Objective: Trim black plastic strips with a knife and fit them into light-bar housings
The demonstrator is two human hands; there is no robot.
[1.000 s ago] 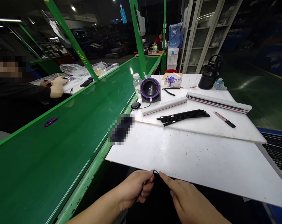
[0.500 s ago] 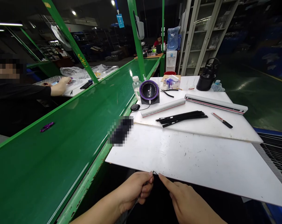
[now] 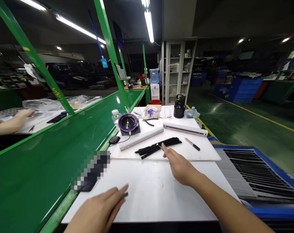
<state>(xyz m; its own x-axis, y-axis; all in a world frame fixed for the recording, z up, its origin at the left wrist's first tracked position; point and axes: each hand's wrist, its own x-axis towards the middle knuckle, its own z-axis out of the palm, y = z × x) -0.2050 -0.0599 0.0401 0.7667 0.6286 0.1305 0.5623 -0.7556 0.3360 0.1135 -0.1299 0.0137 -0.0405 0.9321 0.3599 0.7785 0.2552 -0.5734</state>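
Note:
Over the near left part of the white table, my left hand [image 3: 98, 208] is closed, with a small dark piece [image 3: 125, 194] showing by its fingertips; blur hides most of it. My right hand [image 3: 179, 165] reaches to the bundle of black strips [image 3: 158, 147], its thumb and forefinger pressed together at a thin piece too small to name. Behind the strips lie two long white train-like bodies [image 3: 142, 138] with red lines. A red and black pen-like tool [image 3: 192, 144] rests to the right of the strips.
A round purple-rimmed device [image 3: 128, 123] stands at the left, beside a bottle [image 3: 115, 118] and cutters [image 3: 150, 121]. A black jug [image 3: 179, 106] is at the back. Green rail [image 3: 71, 142] runs along the left; another person's hand [image 3: 15, 121] is beyond it. Racked strips [image 3: 261, 171] lie right.
The view has tilted up and turned right. My hands have parted: the right has moved forward to the black strips, the left has moved left over the table.

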